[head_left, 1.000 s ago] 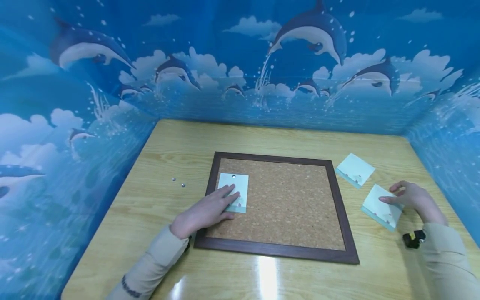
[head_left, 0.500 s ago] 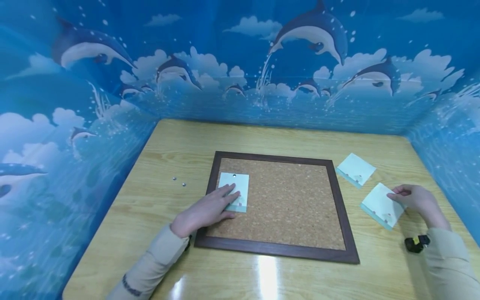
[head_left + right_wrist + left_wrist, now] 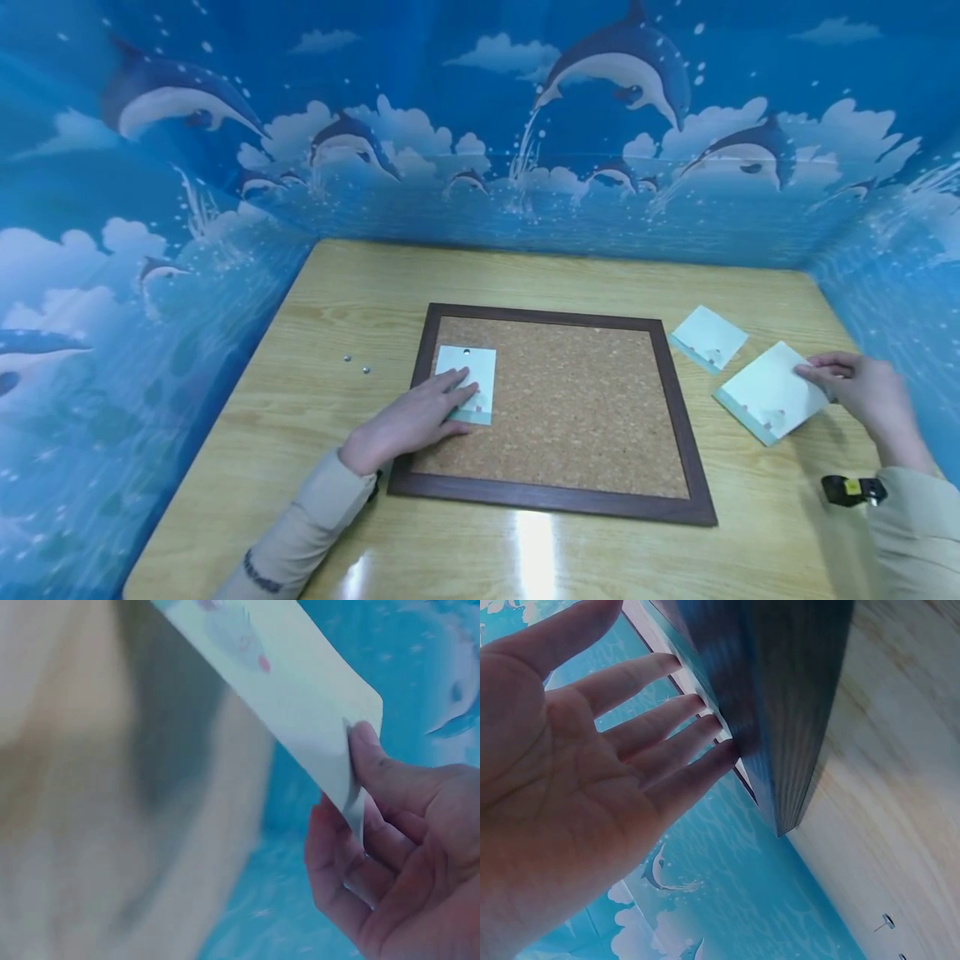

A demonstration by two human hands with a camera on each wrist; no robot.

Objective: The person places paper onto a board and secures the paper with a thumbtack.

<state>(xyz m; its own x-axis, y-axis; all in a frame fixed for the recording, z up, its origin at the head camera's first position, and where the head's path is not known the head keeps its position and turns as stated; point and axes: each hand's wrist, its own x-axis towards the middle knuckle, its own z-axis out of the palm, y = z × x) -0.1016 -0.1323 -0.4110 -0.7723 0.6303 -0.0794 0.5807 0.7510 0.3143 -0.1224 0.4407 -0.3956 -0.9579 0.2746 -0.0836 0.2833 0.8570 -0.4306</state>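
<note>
My left hand (image 3: 408,421) lies with spread, fairly straight fingers over a pale green paper note (image 3: 483,375) at the left side of the framed cork board (image 3: 585,408). A silver thumbtack (image 3: 467,352) sits at that note's top edge; the fingers cover part of its lower half. To the right of the board, my right hand (image 3: 866,392) pinches another note (image 3: 776,387) by its right corner, between thumb and fingers. The right wrist view shows the thumb (image 3: 369,754) on the face of this note (image 3: 300,705), which is tilted and bent near the grip.
A further note (image 3: 708,337) lies by the board's upper right corner. Left of the board are two loose thumbtacks (image 3: 366,370) on the wooden table (image 3: 510,271). The board's dark frame (image 3: 780,712) stands raised above the tabletop. A dolphin-printed curtain (image 3: 480,108) encloses the back and sides.
The right hand has closed on the corner of the nearer note and lifted it, moving it slightly right and up in view. The left hand has stayed in place.
</note>
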